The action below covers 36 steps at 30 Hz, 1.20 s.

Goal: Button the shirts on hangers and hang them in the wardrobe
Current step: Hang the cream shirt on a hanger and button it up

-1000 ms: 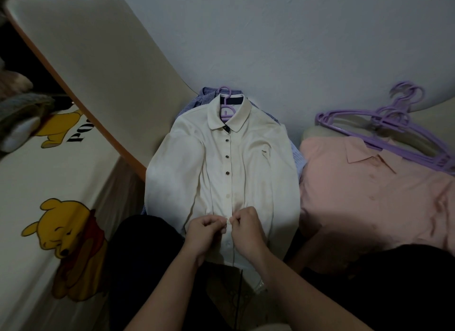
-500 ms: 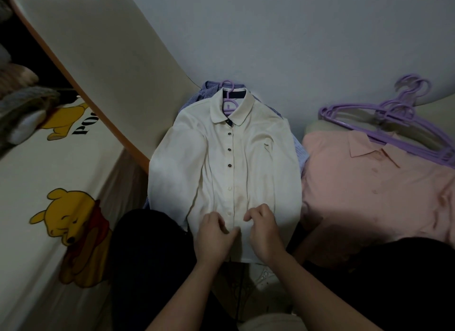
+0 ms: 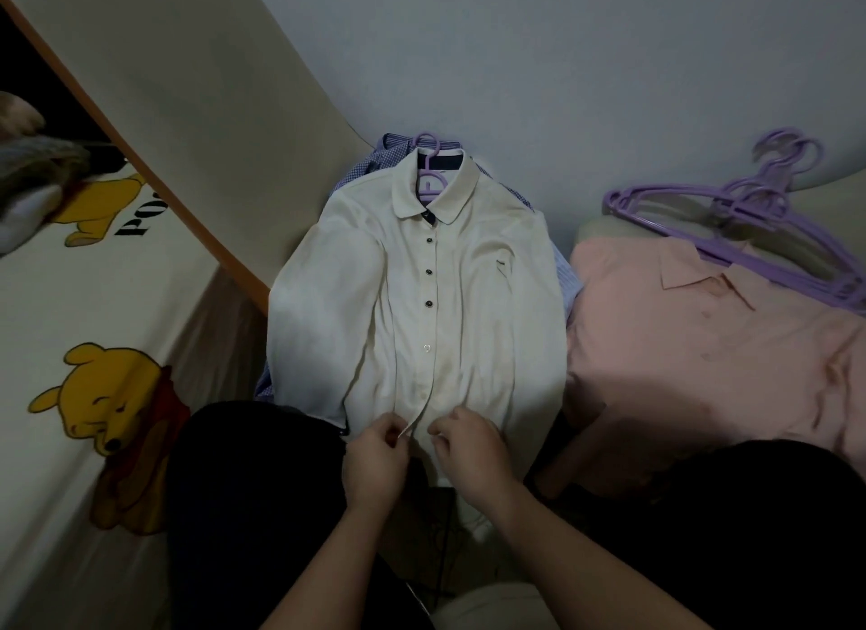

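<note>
A cream long-sleeved shirt (image 3: 468, 292) lies flat on a purple hanger (image 3: 429, 179), collar toward the wall, with its upper buttons closed. Near the hem, my left hand (image 3: 375, 460) pinches the left edge of the front placket. My right hand (image 3: 468, 451) pinches the right edge beside it, and the two edges stand slightly apart there. A blue checked shirt (image 3: 370, 170) lies underneath, showing only at the edges. A pink shirt (image 3: 693, 343) lies to the right without a hanger in it.
Several loose purple hangers (image 3: 731, 226) rest on a cushion behind the pink shirt. A bed with a yellow bear print sheet (image 3: 108, 395) runs along the left. A cream board with an orange edge (image 3: 154, 113) leans behind it. My dark-clothed legs (image 3: 750, 535) frame the bottom.
Both hands have slid down the placket from the middle buttons to the hem, and they now hold the two front edges a little apart.
</note>
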Tool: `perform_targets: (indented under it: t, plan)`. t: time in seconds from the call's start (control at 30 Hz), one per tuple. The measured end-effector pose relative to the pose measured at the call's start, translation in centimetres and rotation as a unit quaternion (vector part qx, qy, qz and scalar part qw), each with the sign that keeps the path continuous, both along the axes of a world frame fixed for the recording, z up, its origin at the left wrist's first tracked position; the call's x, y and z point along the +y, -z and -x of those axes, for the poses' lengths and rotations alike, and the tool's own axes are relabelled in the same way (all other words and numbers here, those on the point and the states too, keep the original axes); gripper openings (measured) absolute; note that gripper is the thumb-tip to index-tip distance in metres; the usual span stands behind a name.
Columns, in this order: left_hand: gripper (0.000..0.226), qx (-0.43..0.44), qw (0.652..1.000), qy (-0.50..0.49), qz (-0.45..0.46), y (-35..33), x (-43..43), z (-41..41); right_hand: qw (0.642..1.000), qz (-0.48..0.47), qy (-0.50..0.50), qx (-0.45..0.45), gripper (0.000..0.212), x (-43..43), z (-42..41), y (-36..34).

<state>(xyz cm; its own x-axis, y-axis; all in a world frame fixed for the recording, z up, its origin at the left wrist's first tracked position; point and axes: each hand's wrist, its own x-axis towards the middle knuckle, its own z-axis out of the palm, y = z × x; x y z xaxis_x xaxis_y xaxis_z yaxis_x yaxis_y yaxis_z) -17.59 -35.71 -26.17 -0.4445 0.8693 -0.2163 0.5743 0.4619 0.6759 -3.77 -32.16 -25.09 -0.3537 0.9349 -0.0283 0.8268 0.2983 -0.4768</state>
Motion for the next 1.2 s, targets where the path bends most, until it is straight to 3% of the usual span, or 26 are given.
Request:
perform_targets:
  t: [0.4,0.5,0.57,0.7,1.2]
  plan:
    - [0.011,-0.022,0.999,0.006,-0.028,0.4,-0.8,1.3,0.996,-0.012,-0.004,-0.086,0.021,0.6,2.0,0.6]
    - [0.012,-0.028,0.999,0.015,-0.023,0.5,-0.9,1.2,0.994,-0.019,0.0,-0.111,0.01,0.7,2.4,-0.4]
    - [0.013,-0.034,0.999,0.017,-0.021,0.5,-0.9,1.1,0.99,-0.032,-0.01,-0.134,0.035,0.7,2.6,-0.5]
    - [0.012,-0.023,0.999,0.028,-0.019,0.2,-1.0,1.1,0.989,-0.055,-0.019,-0.139,0.047,0.8,2.4,-0.2]
    - [0.02,0.019,0.999,0.025,-0.007,-0.1,-1.2,1.2,0.99,-0.056,0.027,-0.13,0.036,1.4,3.1,1.1]
